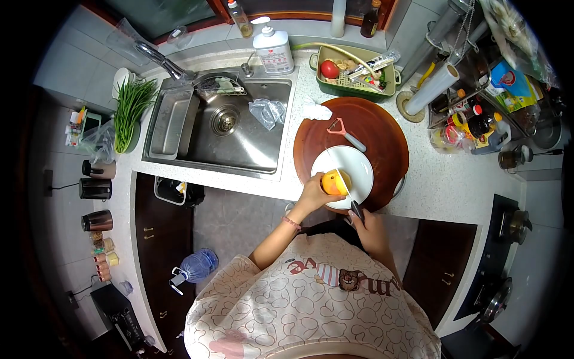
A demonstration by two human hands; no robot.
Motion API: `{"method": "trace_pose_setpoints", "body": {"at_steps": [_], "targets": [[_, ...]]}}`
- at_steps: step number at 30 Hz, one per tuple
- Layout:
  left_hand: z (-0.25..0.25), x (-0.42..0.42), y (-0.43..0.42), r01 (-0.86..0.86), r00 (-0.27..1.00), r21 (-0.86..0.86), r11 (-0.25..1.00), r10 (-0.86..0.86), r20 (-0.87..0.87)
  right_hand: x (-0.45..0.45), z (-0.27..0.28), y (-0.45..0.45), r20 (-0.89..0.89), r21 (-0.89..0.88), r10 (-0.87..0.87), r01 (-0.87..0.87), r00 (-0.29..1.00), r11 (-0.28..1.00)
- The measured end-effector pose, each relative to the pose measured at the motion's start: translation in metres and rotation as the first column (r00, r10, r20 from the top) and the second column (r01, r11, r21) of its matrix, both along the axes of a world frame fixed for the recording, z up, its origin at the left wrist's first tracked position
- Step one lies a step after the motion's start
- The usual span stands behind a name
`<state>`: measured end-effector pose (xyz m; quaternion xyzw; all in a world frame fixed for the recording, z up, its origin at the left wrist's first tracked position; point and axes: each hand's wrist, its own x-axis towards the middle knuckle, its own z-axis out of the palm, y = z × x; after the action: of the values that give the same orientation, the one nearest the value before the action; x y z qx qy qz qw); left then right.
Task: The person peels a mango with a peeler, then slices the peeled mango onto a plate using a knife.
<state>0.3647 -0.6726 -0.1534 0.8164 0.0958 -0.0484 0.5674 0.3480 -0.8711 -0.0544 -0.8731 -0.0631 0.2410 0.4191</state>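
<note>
- One round, reddish-brown board (385, 137) lay beneath one smooth white plate (360, 169);
- your right hand (371, 230) was closed around one dark-handled knife (357, 209); your left hand (315, 194) was half open, gripping one rounded yellow fruit (333, 182) over the plate, against the blade;
- one peeler (349, 136), pink and grey, rested on the board.

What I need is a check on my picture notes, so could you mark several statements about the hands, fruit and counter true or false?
1. The left hand holds a yellow fruit. True.
2. The right hand holds a spoon. False: it holds a knife.
3. The peeler lies on the round board. True.
4. A bracelet circles the right wrist. False: it circles the left.
5. A clear plastic bag lies in the sink. True.
</note>
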Motion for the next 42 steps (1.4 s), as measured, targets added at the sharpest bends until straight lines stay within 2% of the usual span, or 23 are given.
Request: {"method": "trace_pose_setpoints", "body": {"at_steps": [6,12,15,18,21,36,42], "targets": [[0.001,-0.001,0.0,-0.007,1.0,0.001,1.0,0.007,0.004,-0.002,-0.011,-0.001,0.023,0.061,-0.028,0.027,0.999,0.998],[-0.001,0.0,-0.002,-0.007,1.0,-0.009,1.0,0.007,0.015,0.001,-0.02,-0.005,-0.027,0.115,-0.024,0.027,0.999,0.993],[-0.001,0.0,0.0,0.029,0.999,0.009,1.0,-0.029,-0.03,0.002,-0.022,-0.005,0.024,0.176,-0.031,0.026,0.999,0.984],[0.0,0.0,0.0,0.025,0.999,-0.005,1.0,-0.025,-0.033,0.005,-0.029,-0.006,0.05,0.152,0.002,-0.009,0.999,0.988],[-0.002,0.001,0.0,0.017,1.0,-0.002,1.0,-0.017,-0.02,0.01,-0.027,-0.008,-0.068,0.142,0.0,0.01,0.998,0.99],[0.0,0.003,0.002,-0.005,0.996,-0.059,0.998,0.0,-0.088,0.015,-0.036,-0.01,-0.038,0.143,0.032,-0.026,0.999,0.989],[0.0,0.004,0.002,0.001,0.994,-0.094,0.996,-0.011,-0.107,0.014,-0.057,-0.014,-0.007,0.162,0.024,-0.022,1.0,0.986]]}}
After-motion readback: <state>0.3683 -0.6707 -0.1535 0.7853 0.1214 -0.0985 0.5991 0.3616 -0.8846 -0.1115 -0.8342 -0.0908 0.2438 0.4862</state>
